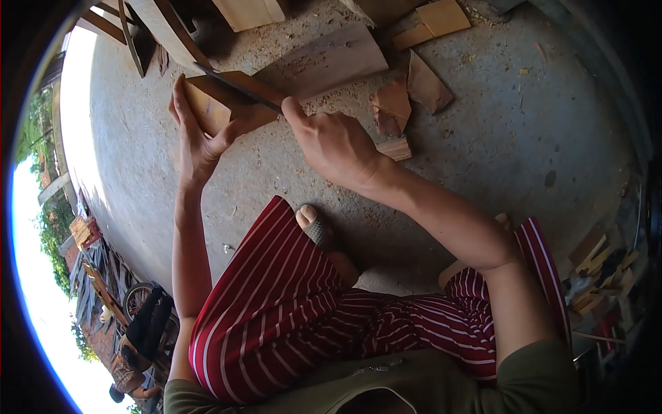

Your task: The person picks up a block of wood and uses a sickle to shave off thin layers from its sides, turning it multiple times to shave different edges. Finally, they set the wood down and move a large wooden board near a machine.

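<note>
Head view. A concrete floor (524, 138) is littered with offcuts (393, 107). A wood piece (234, 103) stands on it beyond the knees, gripped between the thumb and outstretched fingers of the left hand (193, 134). The right hand (334, 145) is fisted around a dark blade (238, 88) laid across the piece's top. If the blade slips or the wood splits, it would likely reach the bracing fingers.

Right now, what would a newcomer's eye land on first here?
The two hands near the top centre: the left hand holds a small wooden piece while the right hand grips a long dark blade laid across it. Below them, red striped trousers fill the lower frame; wood offcuts lie scattered on the concrete floor beyond.
</note>
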Motion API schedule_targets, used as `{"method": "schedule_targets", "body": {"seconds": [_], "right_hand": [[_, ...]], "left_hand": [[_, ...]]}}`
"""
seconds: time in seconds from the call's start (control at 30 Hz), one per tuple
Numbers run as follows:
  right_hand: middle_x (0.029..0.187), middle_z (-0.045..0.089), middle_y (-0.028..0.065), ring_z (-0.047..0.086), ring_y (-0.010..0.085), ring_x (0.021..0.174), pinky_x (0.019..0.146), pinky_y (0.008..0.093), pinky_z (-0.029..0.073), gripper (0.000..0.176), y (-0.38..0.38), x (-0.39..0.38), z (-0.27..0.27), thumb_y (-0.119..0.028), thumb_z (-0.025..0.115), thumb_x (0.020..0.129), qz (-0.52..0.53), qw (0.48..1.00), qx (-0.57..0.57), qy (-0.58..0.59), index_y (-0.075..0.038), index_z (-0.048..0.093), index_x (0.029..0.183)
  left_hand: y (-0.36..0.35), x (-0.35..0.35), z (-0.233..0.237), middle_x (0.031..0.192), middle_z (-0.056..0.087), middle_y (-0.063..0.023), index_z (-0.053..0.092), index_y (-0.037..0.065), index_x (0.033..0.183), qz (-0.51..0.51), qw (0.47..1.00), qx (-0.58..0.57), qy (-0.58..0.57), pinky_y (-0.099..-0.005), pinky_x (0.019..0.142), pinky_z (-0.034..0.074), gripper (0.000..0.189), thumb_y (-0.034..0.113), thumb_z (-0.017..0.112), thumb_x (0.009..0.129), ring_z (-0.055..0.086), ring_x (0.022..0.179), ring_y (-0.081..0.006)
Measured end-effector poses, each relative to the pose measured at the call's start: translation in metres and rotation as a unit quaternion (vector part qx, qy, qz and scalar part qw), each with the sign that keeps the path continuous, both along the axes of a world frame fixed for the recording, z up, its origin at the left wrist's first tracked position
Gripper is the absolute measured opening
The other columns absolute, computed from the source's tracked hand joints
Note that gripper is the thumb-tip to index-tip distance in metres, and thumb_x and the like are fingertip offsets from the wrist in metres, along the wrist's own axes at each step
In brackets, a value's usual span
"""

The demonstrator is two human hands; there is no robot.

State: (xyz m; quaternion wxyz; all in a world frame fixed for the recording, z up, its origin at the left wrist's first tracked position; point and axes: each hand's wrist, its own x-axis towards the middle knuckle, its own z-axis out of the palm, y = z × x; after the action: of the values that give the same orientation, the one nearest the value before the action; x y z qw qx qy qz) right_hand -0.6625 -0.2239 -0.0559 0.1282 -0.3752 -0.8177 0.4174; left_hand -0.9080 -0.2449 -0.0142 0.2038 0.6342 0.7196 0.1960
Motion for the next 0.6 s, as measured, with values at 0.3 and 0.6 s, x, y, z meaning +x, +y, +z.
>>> {"method": "schedule_targets", "body": {"seconds": [0.3, 0.6], "right_hand": [[0.063, 0.064, 0.0204, 0.069, 0.0336, 0.06, 0.051, 0.0417, 0.056, 0.054, 0.005, -0.019, -0.011, -0.003, 0.059, 0.084, -0.028, 0.999, 0.031, 0.001, 0.008, 0.037, 0.131], [0.066, 0.066, 0.0213, 0.071, 0.0335, 0.066, 0.055, 0.0419, 0.058, 0.049, -0.005, -0.014, -0.018, -0.006, 0.055, 0.087, 0.011, 0.999, 0.017, -0.025, 0.008, 0.039, 0.132]], "left_hand": [[-0.007, 0.0, -0.002, 0.155, 0.013, -0.0189, 0.003, 0.009, 0.156, -0.005, 0.999, 0.048, 0.019, -0.0502, 0.118, 0.023, 0.141, 0.081, 0.073, 0.056, 0.018, 0.145, -0.0368], [-0.009, -0.005, -0.005, 0.155, 0.011, -0.0187, 0.004, 0.007, 0.156, -0.012, 0.998, 0.056, -0.005, -0.0489, 0.117, 0.024, 0.137, 0.075, 0.075, 0.06, 0.019, 0.145, -0.036]]}}
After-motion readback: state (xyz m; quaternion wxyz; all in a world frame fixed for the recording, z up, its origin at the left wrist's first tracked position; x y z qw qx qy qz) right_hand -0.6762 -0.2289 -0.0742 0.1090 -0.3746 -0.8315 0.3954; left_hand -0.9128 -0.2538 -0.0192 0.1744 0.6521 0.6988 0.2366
